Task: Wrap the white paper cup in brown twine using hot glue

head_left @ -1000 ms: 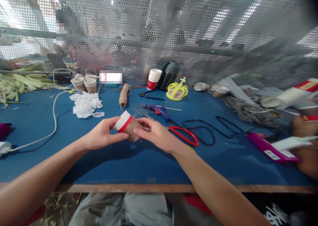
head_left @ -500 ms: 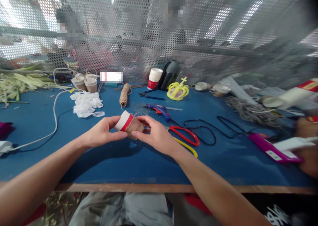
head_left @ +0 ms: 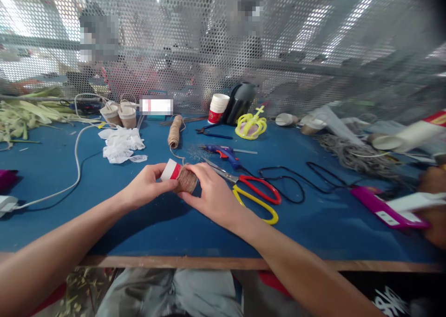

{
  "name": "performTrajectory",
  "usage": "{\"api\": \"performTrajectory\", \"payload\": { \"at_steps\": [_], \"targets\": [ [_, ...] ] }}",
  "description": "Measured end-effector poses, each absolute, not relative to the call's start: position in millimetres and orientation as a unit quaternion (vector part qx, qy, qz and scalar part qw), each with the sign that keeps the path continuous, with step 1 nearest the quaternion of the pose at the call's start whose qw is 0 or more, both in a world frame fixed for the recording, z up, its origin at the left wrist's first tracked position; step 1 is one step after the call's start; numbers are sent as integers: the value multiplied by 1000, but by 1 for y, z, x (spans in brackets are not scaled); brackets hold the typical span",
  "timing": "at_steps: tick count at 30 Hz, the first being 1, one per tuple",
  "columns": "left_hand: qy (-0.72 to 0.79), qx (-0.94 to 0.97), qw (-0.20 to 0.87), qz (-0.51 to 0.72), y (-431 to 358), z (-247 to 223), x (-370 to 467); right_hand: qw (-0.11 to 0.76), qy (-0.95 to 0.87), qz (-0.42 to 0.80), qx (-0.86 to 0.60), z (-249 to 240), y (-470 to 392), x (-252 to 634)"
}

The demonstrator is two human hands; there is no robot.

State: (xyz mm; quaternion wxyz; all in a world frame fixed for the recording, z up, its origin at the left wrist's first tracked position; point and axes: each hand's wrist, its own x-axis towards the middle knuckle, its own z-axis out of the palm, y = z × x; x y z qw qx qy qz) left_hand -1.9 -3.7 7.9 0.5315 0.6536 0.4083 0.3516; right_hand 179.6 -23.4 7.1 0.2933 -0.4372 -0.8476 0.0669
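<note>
A paper cup, white and red at its left end, is partly wrapped in brown twine and lies tilted between my hands. My left hand grips the white and red end, thumb in front. My right hand is closed around the twine-wrapped end. A strand of twine runs from the cup back to a twine roll on the blue table. Right of my right hand lie scissors with one red and one yellow handle, and behind them a blue glue gun.
Pliers, stacked cups, a dark kettle and a yellow crown stand or lie behind. White gloves and twine-wrapped cups are at left. Grey cord, a purple power strip and a person's hand are at right.
The cup has turned slightly, and my right hand has shifted left and wrapped further over the twine-covered end. More of the scissors shows now.
</note>
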Motion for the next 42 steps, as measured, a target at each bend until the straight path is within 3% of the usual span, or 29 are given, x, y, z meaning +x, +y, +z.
{"api": "performTrajectory", "payload": {
  "at_steps": [13, 21, 26, 30, 35, 42],
  "targets": [
    [405, 636, 550, 360, -4, 6, 0, 281, -849, 63, -443, 7, -24, 178],
    [388, 643, 554, 358, -1, 5, 0, 409, -744, 124, -514, 24, 1, 208],
    [396, 703, 488, 333, -3, 6, 1, 334, -805, 158, -464, 30, 8, 205],
    [411, 740, 424, 322, -4, 7, 0, 313, -865, 106, -379, 30, 2, 191],
    [422, 749, 360, 362, -1, 6, -2, 299, -866, 90, -390, 35, -12, 189],
    [454, 709, 329, 428, 2, 9, -4, 164, -850, 201, -459, 40, -23, 190]
  ]
}}
